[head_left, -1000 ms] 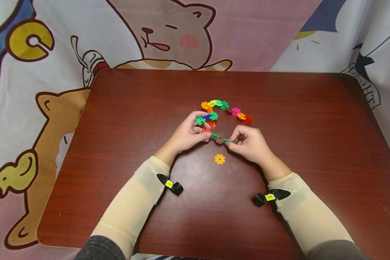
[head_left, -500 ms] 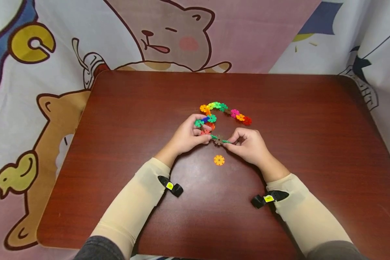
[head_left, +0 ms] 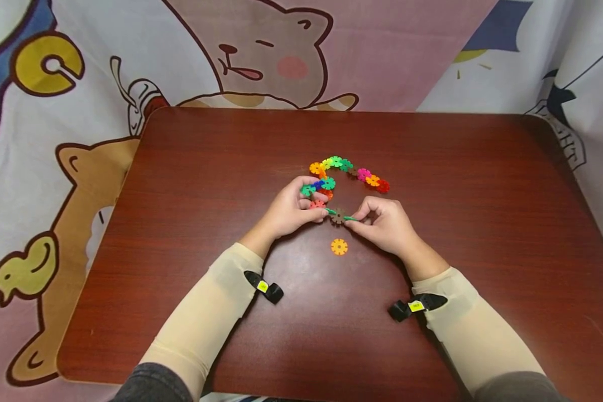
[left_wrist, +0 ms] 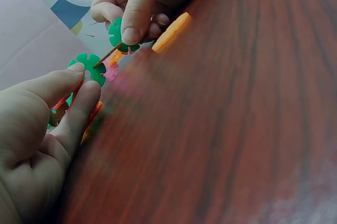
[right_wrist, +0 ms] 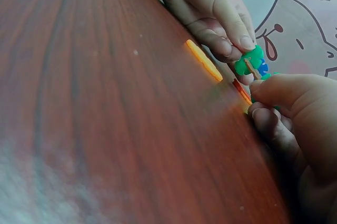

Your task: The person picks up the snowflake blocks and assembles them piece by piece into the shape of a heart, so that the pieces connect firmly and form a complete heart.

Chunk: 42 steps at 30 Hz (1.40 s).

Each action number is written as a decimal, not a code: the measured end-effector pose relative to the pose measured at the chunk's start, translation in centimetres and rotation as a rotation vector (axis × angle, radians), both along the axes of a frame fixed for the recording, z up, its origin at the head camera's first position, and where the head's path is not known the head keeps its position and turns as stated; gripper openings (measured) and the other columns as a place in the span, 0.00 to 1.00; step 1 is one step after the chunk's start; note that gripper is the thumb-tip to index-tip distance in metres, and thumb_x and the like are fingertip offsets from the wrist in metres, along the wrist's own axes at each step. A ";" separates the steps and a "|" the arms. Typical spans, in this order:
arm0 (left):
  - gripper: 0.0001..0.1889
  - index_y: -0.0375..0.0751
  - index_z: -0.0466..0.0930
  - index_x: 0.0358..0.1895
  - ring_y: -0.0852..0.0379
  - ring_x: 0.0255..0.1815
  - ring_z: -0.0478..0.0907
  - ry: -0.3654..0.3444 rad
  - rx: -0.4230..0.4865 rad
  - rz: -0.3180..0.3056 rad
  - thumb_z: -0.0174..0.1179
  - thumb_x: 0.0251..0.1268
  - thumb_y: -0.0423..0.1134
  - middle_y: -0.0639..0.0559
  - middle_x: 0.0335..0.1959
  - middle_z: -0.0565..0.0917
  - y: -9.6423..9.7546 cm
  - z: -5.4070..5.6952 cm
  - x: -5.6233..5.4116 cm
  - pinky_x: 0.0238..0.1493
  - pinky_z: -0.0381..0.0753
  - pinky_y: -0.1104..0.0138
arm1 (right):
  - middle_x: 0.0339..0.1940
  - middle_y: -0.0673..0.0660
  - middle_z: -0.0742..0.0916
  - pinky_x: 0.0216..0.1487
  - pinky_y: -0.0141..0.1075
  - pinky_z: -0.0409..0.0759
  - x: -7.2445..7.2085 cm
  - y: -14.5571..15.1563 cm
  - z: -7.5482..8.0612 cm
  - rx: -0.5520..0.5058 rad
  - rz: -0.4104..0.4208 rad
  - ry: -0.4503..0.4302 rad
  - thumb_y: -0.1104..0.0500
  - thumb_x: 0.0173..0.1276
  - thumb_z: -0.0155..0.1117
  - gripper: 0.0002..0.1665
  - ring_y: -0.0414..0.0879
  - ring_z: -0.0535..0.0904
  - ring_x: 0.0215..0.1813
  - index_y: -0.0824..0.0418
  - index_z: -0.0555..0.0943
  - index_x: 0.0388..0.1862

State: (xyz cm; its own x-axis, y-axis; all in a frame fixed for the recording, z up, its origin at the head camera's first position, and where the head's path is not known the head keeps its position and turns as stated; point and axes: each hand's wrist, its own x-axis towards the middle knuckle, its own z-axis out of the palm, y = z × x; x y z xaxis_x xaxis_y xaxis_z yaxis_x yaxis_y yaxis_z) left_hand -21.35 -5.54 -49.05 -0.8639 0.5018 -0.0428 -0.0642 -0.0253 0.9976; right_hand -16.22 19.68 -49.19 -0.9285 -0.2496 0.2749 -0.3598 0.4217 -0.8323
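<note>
My left hand (head_left: 288, 209) pinches a green notched snowflake disc (left_wrist: 98, 72) between thumb and finger, in a chain of linked discs. My right hand (head_left: 386, 223) pinches another green snowflake disc (left_wrist: 115, 33). Between the two, a brown snowflake disc (head_left: 338, 216) slots into both and stands edge-on in the wrist views. More of the chain, with a teal disc (head_left: 328, 183) and a red disc (head_left: 317, 205), lies around the left fingers, which partly hide it. A loose orange disc (head_left: 339, 247) lies flat on the table just in front of the hands.
Beyond the hands, the chain curves over the brown table (head_left: 221, 151) through a bright green disc (head_left: 335, 161) and a pink disc (head_left: 364, 175) to a red end disc (head_left: 383, 186). Printed fabric (head_left: 382, 56) hangs behind the table's far edge.
Both hands keep their pinch on the green discs with the brown disc between them. Only a very slight shift of the hands and the view shows.
</note>
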 end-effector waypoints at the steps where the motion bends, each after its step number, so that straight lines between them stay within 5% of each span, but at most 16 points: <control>1: 0.34 0.29 0.65 0.71 0.50 0.37 0.89 0.004 -0.003 0.002 0.72 0.64 0.20 0.30 0.52 0.86 0.0 0.0 0.0 0.43 0.92 0.56 | 0.28 0.50 0.91 0.23 0.24 0.77 0.0 0.0 0.0 -0.003 0.001 0.003 0.69 0.57 0.86 0.15 0.39 0.81 0.22 0.56 0.85 0.26; 12: 0.35 0.30 0.67 0.70 0.47 0.40 0.90 0.013 -0.060 0.037 0.74 0.62 0.21 0.32 0.51 0.88 0.2 0.2 0.1 0.43 0.92 0.58 | 0.28 0.50 0.91 0.23 0.23 0.76 0.0 -0.2 -0.1 0.019 -0.011 0.053 0.70 0.56 0.86 0.18 0.38 0.81 0.22 0.55 0.83 0.25; 20: 0.35 0.31 0.68 0.69 0.47 0.38 0.90 0.083 -0.117 0.037 0.76 0.61 0.23 0.36 0.50 0.89 -0.2 0.1 0.2 0.43 0.92 0.59 | 0.27 0.49 0.90 0.22 0.23 0.75 0.1 -0.5 0.0 0.053 -0.042 0.073 0.71 0.55 0.86 0.18 0.37 0.80 0.21 0.55 0.83 0.25; 35: 0.34 0.32 0.68 0.68 0.47 0.39 0.90 0.127 -0.108 0.006 0.75 0.62 0.22 0.37 0.50 0.88 0.0 -0.3 0.0 0.44 0.92 0.58 | 0.27 0.51 0.90 0.24 0.22 0.78 0.2 -0.7 0.0 0.036 -0.096 0.049 0.71 0.55 0.85 0.16 0.36 0.81 0.23 0.57 0.83 0.26; 42: 0.36 0.33 0.66 0.73 0.45 0.40 0.88 0.145 -0.006 0.049 0.72 0.63 0.20 0.35 0.50 0.85 0.1 -0.4 -0.1 0.45 0.92 0.56 | 0.34 0.59 0.90 0.31 0.24 0.83 -0.2 -0.9 -0.3 -0.098 -0.058 0.010 0.77 0.54 0.82 0.17 0.40 0.84 0.28 0.66 0.81 0.34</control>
State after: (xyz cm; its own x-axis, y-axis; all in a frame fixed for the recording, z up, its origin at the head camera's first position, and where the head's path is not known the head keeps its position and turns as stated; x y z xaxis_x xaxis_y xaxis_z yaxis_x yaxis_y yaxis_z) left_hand -21.43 -5.44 -49.48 -0.8847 0.4590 0.0815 0.0822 -0.0185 0.9964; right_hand -16.41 18.78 -49.52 -0.9377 -0.1673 0.3046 -0.3457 0.3586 -0.8671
